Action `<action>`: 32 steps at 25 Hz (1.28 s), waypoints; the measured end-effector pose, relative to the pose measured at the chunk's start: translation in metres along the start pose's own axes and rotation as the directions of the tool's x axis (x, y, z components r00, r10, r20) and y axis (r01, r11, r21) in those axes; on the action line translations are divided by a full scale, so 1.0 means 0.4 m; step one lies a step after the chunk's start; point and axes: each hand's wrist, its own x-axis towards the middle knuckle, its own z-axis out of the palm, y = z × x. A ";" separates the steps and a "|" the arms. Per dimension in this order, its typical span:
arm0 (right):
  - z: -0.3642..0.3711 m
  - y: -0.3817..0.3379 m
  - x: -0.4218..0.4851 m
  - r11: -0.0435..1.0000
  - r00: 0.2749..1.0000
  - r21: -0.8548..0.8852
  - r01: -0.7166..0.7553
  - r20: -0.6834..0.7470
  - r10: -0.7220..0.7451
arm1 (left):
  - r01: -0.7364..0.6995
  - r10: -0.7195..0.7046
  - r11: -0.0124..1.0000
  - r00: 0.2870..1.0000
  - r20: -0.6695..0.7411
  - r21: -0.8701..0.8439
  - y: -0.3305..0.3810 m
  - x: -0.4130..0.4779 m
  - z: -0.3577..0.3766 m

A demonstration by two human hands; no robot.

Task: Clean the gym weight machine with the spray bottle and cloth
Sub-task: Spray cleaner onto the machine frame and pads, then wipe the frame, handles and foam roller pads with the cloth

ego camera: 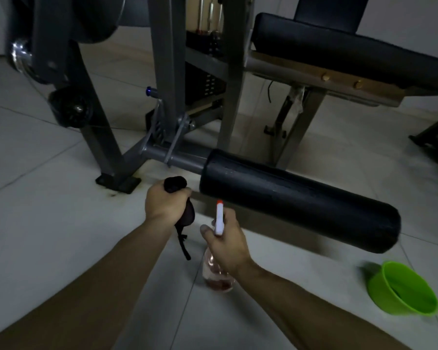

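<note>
Low over the floor (pixel 61 198), beside the weight machine (pixel 167 72) foam roller (pixel 299 200): ready to spray.
Grip: left hand (pixel 162 203) fingers clenched round black cloth (pixel 187 215); right hand (pixel 225 245) fingers wrapped round spray bottle (pixel 219 218), nozzle just beside roller. Risk: aim slips, mist wets floor, slippery.

Cloth (pixel 189 215) L of bottle (pixel 216 276) — pad (pixel 299 200) behind, bowl (pixel 379 295) far R

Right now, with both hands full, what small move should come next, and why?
Probably squeeze the trigger: the right hand grips the bottle with its nozzle pointing toward the black pad, and the left hand holds the cloth bunched beside it, ready to wipe.
</note>
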 end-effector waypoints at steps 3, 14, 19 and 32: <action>0.056 0.077 -0.015 0.985 0.996 -0.158 -0.063 0.049 0.072 | 0.206 -0.189 0.972 0.971 0.145 -0.109 -0.008 0.003 -0.012; -0.082 0.196 -0.060 0.963 0.926 -0.188 -0.192 0.289 0.241 | 0.585 -0.206 0.739 0.668 0.715 -0.334 0.033 -0.073 0.098; -0.350 -0.029 0.009 0.418 0.856 0.780 -0.465 0.275 0.438 | 0.047 0.181 0.940 0.773 0.609 -0.339 0.104 -0.148 0.270; -0.274 -0.087 0.247 0.706 0.855 -0.611 0.360 -0.087 -0.511 | -0.382 0.380 0.922 0.924 0.043 0.055 -0.010 0.057 0.202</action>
